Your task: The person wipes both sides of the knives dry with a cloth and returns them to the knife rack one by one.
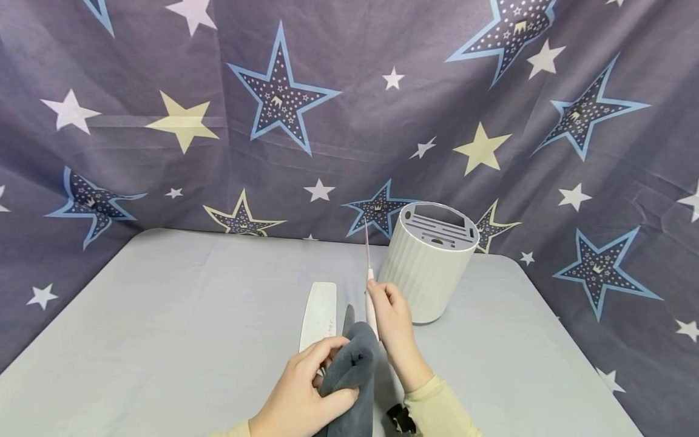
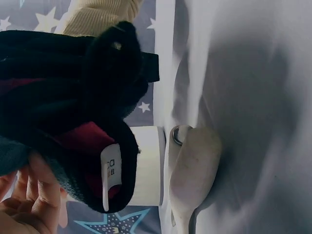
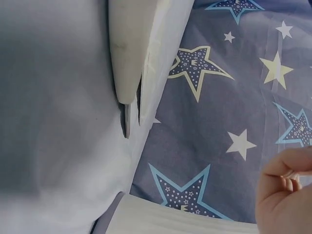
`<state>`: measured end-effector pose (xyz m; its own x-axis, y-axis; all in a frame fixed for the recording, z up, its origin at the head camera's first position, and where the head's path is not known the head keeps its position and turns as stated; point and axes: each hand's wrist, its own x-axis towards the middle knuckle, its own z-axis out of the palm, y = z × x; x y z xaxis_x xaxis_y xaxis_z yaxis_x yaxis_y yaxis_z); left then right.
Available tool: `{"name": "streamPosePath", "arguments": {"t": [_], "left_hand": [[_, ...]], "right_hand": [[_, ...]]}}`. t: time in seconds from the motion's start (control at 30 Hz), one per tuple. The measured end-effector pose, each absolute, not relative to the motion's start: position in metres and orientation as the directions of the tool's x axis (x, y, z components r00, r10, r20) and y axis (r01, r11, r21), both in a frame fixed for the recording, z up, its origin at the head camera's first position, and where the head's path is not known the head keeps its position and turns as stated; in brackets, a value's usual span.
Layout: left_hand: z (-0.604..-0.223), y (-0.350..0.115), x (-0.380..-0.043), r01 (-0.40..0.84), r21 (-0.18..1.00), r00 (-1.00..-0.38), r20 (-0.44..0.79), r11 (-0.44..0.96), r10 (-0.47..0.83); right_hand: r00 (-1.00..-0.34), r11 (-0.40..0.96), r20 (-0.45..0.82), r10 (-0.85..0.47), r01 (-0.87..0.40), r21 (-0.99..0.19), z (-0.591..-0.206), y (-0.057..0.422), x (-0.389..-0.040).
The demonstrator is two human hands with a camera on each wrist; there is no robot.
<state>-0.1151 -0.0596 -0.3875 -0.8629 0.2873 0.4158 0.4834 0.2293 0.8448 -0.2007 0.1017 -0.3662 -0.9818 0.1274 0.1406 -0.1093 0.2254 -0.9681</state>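
My left hand [image 1: 308,382] grips a dark grey fleecy cloth [image 1: 349,388], bunched into a tube with an opening at its top. Inside that cloth [image 2: 129,165], the left wrist view shows a red lining and a white label [image 2: 112,168]. Just to its right, my right hand [image 1: 395,328] holds a slim knife [image 1: 371,303] by its white handle, its thin blade pointing up and away. Beyond the left hand lie a broad white cleaver blade [image 1: 319,315] and a narrower grey blade [image 1: 349,318]; the cloth and hand hide their lower parts.
A cream ribbed knife block [image 1: 426,273] with a grey slotted top stands right of the right hand, close to the knife. White handles [image 2: 195,165] lie on the grey-covered table [image 1: 164,321]. A star-patterned curtain [image 1: 349,121] hangs behind. A black strap [image 1: 401,419] shows beside the right sleeve.
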Motion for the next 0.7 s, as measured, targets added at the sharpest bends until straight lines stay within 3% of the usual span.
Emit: {"name": "streamPosePath", "arguments": {"t": [0.37, 0.7], "left_hand": [[-0.3846, -0.0647, -0.1186, 0.434, 0.874, -0.890, 0.380, 0.219, 0.251], [-0.3818, -0.0660, -0.1230, 0.347, 0.911, -0.938, 0.336, 0.222, 0.083]], "right_hand": [[-0.997, 0.168, 0.072, 0.027, -0.067, -0.983, -0.3644, 0.1068, -0.2035], [-1.000, 0.059, 0.023, -0.005, -0.023, -0.998, -0.3639, 0.1064, -0.2034]]}}
